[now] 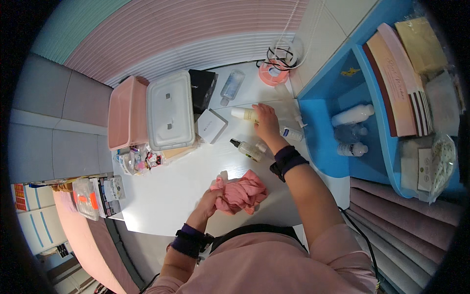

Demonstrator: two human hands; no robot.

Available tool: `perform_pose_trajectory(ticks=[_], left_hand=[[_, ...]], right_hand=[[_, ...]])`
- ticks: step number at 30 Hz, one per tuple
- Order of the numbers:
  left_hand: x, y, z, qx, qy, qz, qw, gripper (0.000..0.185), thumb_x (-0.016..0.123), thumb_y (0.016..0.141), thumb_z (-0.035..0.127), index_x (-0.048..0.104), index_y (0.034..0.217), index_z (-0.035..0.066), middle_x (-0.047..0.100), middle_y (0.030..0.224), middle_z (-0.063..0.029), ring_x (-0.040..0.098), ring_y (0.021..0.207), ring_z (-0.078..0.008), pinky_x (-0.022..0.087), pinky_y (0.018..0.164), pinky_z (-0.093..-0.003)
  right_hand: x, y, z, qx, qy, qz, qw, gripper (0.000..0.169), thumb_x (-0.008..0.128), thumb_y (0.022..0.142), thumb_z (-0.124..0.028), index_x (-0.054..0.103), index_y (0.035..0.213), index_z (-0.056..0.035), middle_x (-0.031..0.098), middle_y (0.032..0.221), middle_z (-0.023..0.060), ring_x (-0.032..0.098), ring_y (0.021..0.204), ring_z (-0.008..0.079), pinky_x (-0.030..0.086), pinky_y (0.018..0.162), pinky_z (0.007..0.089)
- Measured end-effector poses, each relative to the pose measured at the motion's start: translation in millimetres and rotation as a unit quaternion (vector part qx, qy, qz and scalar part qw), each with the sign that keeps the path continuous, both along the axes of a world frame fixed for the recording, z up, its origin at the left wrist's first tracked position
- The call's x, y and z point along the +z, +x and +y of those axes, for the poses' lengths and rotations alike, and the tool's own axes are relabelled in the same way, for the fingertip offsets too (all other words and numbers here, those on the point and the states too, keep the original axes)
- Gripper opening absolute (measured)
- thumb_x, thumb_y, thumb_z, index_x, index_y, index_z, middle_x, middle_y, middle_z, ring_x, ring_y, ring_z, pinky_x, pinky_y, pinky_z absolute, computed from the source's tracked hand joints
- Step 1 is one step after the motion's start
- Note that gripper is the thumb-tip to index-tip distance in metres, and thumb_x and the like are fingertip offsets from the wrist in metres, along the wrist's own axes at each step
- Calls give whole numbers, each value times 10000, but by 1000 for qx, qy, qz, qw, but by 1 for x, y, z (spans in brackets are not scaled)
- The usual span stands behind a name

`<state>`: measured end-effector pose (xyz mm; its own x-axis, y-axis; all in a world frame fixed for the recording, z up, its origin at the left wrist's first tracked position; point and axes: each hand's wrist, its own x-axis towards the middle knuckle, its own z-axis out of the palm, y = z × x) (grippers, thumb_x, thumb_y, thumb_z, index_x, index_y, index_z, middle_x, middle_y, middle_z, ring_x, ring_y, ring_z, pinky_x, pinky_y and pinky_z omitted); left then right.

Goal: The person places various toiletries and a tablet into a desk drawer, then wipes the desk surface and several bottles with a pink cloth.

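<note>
My left hand [210,201] grips a crumpled pink cloth [243,193] near the front of the white table. Farther back, my right hand [266,123] is around the end of a pale yellow bottle [246,114] with a white cap, which lies on its side pointing left. My fingers hide part of that bottle. Just below it lies a clear spray bottle [250,151] with a black nozzle. A white bottle with a blue label [291,133] lies to the right of my right hand. Behind it is a translucent pump bottle [292,104].
A pink bin [120,114], a lidded translucent box [170,110], a black box [201,90] and a white box [212,126] stand at the back left. A clear bottle [232,87] lies near the blind. On the right, a blue shelf [323,147] holds several bottles.
</note>
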<state>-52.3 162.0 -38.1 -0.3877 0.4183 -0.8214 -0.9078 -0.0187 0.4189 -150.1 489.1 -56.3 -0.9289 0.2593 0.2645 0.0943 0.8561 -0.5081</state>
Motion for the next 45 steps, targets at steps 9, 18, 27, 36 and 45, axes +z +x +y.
perform_pose_trajectory(ticks=[9,18,27,36,45], left_hand=[[16,-13,-20,38,119,-35,992,481,523,747,25,477,1225,-2,580,1120,-96,571,1049,-245,466,939,-375],[80,-16,-27,108,138,3,984,248,529,724,7,560,968,34,599,924,-45,591,928,-203,474,898,-358],[176,11,13,189,302,233,905,645,408,937,546,327,1430,138,420,1415,-56,409,1297,-259,309,1100,-450],[202,21,37,166,171,411,880,646,473,974,354,149,1478,112,376,1385,-102,433,1263,-232,423,1009,-364],[212,19,49,178,312,405,841,582,580,867,202,298,1365,99,541,1127,-76,575,990,-173,534,747,-306]], right_hand=[[-2,14,-6,-1,-71,-51,996,544,725,690,-64,514,1191,-89,540,1124,144,504,1063,355,430,934,451],[86,112,-63,115,-447,-61,885,569,698,845,-248,438,1319,-68,518,1207,151,526,1132,263,430,951,368],[154,170,-119,196,-373,93,902,523,731,795,-153,460,1223,-24,555,1193,147,551,1110,287,441,927,369],[179,191,-154,205,-418,135,875,468,705,845,-184,473,1228,-52,578,1162,139,604,1026,266,496,821,364],[199,207,-139,290,-863,-147,386,348,524,965,-200,440,1265,-46,578,1073,96,617,897,201,500,680,349]])
